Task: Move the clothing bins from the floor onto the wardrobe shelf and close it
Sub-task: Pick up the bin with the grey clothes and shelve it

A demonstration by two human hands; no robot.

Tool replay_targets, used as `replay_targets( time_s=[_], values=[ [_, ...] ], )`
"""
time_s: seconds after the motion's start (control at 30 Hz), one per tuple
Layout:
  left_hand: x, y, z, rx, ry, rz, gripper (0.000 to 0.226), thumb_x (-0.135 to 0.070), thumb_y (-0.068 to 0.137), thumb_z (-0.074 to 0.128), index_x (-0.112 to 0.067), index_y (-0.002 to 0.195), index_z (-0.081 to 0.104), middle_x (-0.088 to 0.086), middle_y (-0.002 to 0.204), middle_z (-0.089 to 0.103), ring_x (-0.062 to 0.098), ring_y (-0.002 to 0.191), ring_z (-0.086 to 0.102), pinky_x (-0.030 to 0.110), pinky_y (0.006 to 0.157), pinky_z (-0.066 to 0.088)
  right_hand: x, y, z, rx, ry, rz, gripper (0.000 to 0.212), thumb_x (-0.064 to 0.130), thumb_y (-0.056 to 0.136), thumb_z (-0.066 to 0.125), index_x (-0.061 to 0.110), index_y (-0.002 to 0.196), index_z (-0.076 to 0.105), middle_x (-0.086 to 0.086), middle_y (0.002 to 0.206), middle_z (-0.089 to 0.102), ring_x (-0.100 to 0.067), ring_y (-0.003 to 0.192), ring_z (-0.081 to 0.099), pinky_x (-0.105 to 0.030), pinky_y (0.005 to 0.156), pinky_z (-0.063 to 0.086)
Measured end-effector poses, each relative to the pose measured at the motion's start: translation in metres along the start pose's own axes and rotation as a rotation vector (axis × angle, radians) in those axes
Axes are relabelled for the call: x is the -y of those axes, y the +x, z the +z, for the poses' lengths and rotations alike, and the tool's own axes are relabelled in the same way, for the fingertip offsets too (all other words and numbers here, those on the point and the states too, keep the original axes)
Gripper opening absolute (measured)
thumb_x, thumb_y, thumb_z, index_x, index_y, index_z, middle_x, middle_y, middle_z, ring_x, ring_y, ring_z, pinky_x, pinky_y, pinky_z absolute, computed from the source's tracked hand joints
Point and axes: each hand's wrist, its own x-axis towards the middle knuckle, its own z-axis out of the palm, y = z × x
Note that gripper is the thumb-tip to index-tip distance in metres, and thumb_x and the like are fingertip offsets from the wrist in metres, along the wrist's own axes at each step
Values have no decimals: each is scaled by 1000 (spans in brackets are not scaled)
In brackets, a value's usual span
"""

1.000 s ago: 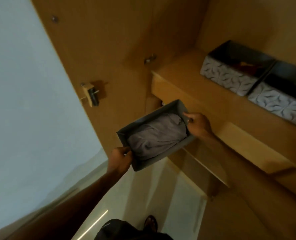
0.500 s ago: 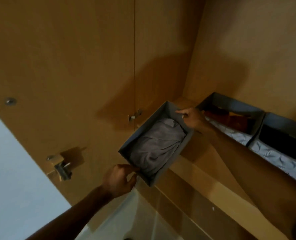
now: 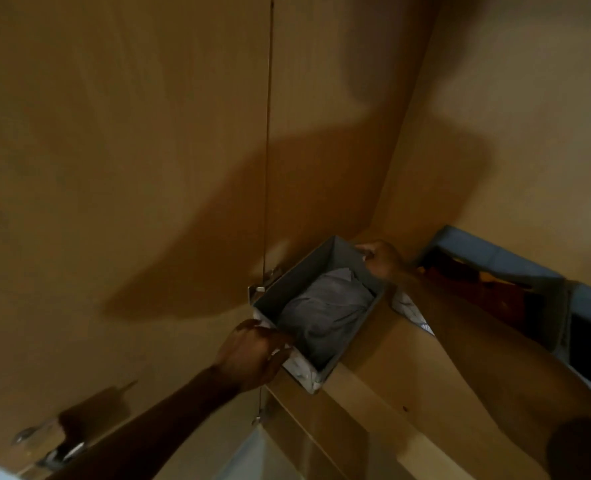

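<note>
Fingers (image 3: 280, 344) of the left hand (image 3: 249, 355) grip the near end of the grey bin (image 3: 318, 313), and the right hand (image 3: 380, 259) grasps its far rim; a second ago the bin hung below the wardrobe shelf (image 3: 384, 358), now it has risen and its far part sits over the shelf edge, beside the bins (image 3: 515, 271) already there; it likely just needs sliding in, then shutting the door (image 3: 114, 168).

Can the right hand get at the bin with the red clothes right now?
Probably not yet: the right hand grips the far rim of the grey bin, though the red-clothes bin sits open just beside it.
</note>
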Motion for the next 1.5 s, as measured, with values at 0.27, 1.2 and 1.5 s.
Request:
replay_targets(
  time_s=[0.27, 1.2, 1.5],
  values=[
    [-6, 81, 20, 107, -76, -51, 30, -35, 94, 52, -27, 120, 66, 1, 109, 73, 20, 96, 68, 29, 85, 45, -9, -9, -3, -14, 63, 68, 45, 25, 90, 64, 13, 132, 55, -7, 140, 52, -25, 128, 49, -37, 106, 42],
    [8, 158, 73, 448, 133, -66, 102, -53, 84, 58, -34, 150, -16, 11, 158, -28, 34, 147, -17, 54, 119, 2, -37, -45, 21, -209, -314, -106, 38, 34, 80, 57, 13, 110, 67, -8, 109, 68, -26, 101, 62, -39, 93, 45],
    [16, 204, 89, 525, 117, -55, 112, -55, 79, 64, -35, 149, -21, 10, 156, -32, 36, 146, -20, 53, 119, 4, -61, -21, 35, -164, -622, 44, 44, 34, 80, 67, 21, 122, 64, -22, 134, 53, -42, 121, 52, -59, 109, 29]
  ],
)
